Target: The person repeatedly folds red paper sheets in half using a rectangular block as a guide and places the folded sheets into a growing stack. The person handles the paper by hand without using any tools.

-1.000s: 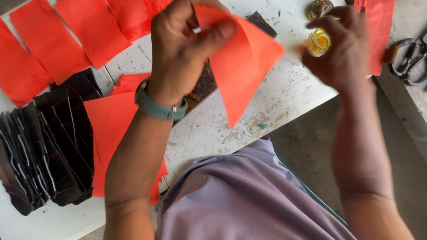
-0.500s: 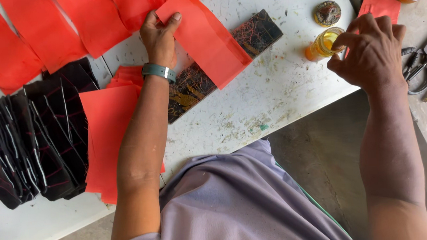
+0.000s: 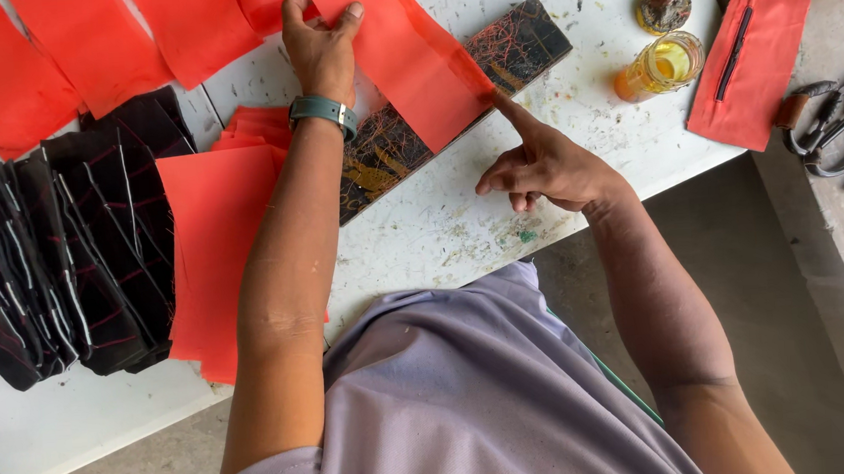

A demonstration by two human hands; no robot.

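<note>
**Two hands lay an orange sheet over a dark board**

The left hand (image 3: 322, 48) pinches the far corner of an orange sheet (image 3: 399, 55) between thumb and fingers, holding it flat on the white table (image 3: 441, 231). The sheet lies slantwise across a long dark board (image 3: 518, 47) streaked with orange and yellow lines. The right hand (image 3: 541, 164) is mostly curled, its forefinger stretched out and pressing the sheet's near edge where it meets the board. Just beside the left wrist sits a stack of orange sheets (image 3: 219, 241), and past it a fan of black striped pieces (image 3: 67, 262). Beyond the right hand stand a small glass jar of yellow liquid (image 3: 662, 64) and its lid (image 3: 663, 4); farther out lie an orange cloth (image 3: 751, 61) and scissors (image 3: 836, 134).
</note>
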